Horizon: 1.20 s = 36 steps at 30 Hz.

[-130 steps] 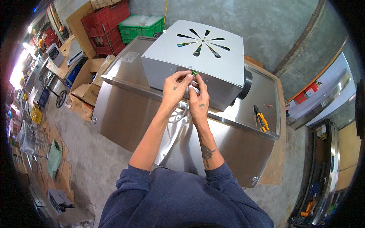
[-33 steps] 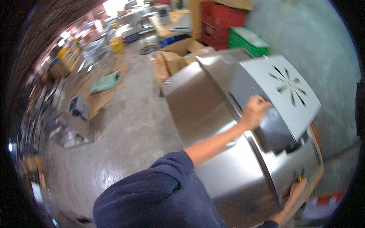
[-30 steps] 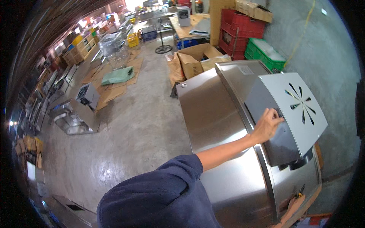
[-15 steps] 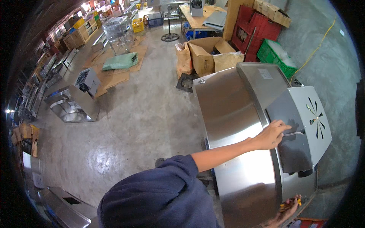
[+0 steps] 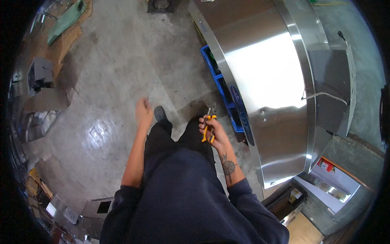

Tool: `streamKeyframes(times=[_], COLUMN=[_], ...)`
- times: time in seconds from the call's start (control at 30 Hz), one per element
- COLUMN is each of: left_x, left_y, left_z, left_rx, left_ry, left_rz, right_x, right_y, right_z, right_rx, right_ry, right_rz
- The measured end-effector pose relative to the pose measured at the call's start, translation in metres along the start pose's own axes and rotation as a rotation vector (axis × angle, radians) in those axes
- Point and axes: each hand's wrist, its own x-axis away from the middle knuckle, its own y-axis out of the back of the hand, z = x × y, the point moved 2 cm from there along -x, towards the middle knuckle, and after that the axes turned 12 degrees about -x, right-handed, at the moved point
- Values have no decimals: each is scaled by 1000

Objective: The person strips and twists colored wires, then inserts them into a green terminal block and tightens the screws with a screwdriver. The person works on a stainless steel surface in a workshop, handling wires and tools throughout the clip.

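Observation:
My right hand [image 5: 215, 131] is closed around yellow-orange-handled pliers [image 5: 205, 135], with a thin metal tip poking out above the fingers. I cannot tell whether a second tool is in that grip. My left hand [image 5: 144, 114] hangs over the floor near my left shoe; its fingers are curled away and smeared by motion. To my right stands a large brushed stainless-steel hood [image 5: 260, 73], touched by neither hand. A grey metal box [image 5: 331, 77] is attached along its far side, and a pale cable [image 5: 325, 94] runs between the box and the steel body.
Blue plastic crates [image 5: 221, 87] sit under the hood's near edge. At the left are a smaller steel hood [image 5: 46, 105], a grey boxed unit [image 5: 40, 71] and a green wrapped bundle [image 5: 67, 20] on cardboard. A dark open box [image 5: 284, 201] lies at the lower right.
My left hand has left the box by the cable and swung down to my left. My right hand has drawn back from the hood with the pliers. The view has turned downward.

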Motion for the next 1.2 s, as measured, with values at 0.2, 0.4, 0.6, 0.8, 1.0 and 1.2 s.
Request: streamKeyframes(times=[0.2, 0.4, 0.6, 0.8, 1.0, 1.2], left_x=[143, 144, 109, 88, 86, 80], left_y=[-67, -152, -166, -173, -173, -171], left_z=[135, 120, 67, 58, 53, 47], left_rx=[-334, -428, -492, -434, -443, -488], left_ry=[163, 544, 576, 604, 595, 580], left_rz=[491, 752, 659, 636, 633, 629], right_x=[-165, -312, -391, -411, -399, -408], right_y=[112, 278, 371, 404, 415, 413], right_z=[19, 104, 184, 250, 260, 250], right_rx=[576, 1439, 1605, 1580, 1809, 1942], right_ry=[-23, 287, 489, 504, 512, 367], right_rz=[-394, -738, -931, -907, -898, -728])
